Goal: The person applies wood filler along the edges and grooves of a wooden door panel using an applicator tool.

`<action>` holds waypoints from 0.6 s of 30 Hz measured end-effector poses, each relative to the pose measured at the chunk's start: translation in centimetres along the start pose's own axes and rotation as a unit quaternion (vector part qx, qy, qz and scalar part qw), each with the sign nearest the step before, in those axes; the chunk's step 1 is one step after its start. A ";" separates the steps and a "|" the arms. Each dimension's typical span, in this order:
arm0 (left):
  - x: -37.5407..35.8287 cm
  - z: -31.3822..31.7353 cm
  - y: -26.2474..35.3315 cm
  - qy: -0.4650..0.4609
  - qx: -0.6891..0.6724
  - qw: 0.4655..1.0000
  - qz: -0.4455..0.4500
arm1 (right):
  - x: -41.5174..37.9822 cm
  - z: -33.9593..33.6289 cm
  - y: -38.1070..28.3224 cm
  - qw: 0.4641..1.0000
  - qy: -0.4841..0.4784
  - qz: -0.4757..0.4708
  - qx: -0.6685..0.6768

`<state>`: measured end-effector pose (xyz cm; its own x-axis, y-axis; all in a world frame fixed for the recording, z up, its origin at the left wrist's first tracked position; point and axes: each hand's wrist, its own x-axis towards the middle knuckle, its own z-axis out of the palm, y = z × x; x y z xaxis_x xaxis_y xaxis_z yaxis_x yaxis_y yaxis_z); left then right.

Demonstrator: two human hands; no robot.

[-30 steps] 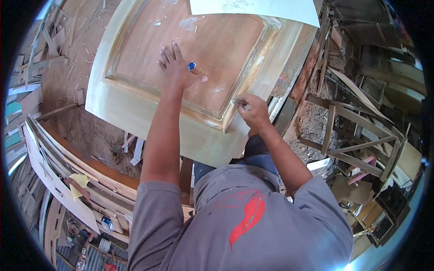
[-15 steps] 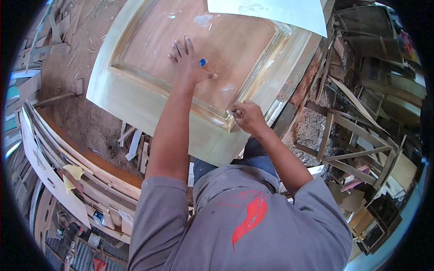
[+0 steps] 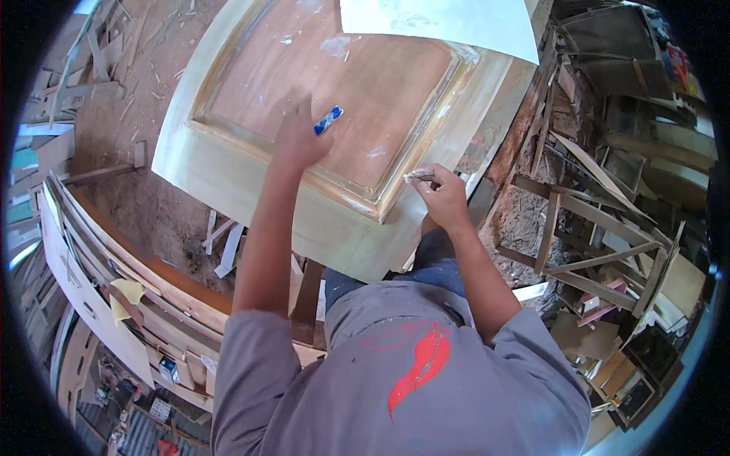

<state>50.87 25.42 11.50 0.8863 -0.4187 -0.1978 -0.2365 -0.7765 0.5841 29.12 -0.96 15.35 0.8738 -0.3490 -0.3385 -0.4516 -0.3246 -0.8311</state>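
A pale wooden panel (image 3: 228, 163) with a raised moulding frame (image 3: 327, 186) and a reddish-brown centre (image 3: 380, 99) lies in front of me. My left hand (image 3: 300, 137) is over the lower left of that centre, its fingers smeared by motion. Right beside its thumb side is a small blue and white strip-like item (image 3: 328, 120). My right hand (image 3: 443, 196) is closed in a pinch at the panel's right side, near the moulding corner. Between its fingertips shows a small, thin whitish-grey piece (image 3: 418, 176). White smears mark the moulding and centre.
A white sheet (image 3: 441, 23) overlaps the panel's far end. Long curved boards (image 3: 144, 281) are stacked on the left. To the right stands a rough wooden frame (image 3: 585, 243) among scrap timber. Offcuts and shavings lie on the dirt floor (image 3: 144, 205).
My left hand has drawn left, toward me, uncovering more of the blue item. My right hand has moved right and slightly up from the moulding corner, showing the whitish piece.
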 end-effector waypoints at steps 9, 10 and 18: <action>-15.5 5.6 7.5 -0.063 0.161 0.985 -0.026 | 0.0 -3.4 2.3 0.999 0.005 0.009 0.043; -15.5 6.3 8.0 -0.067 0.178 0.981 -0.033 | 0.4 -3.8 2.3 0.999 -0.003 0.008 0.038; -15.2 9.0 14.4 -0.157 0.215 0.955 -0.134 | 4.5 -7.4 2.1 0.997 -0.062 -0.007 0.054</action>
<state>30.40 16.34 15.87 0.7906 -0.2454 -0.5609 -0.2186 -0.9689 0.1157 30.81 -9.68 15.33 0.8988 -0.2308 -0.3726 -0.4225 -0.2293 -0.8769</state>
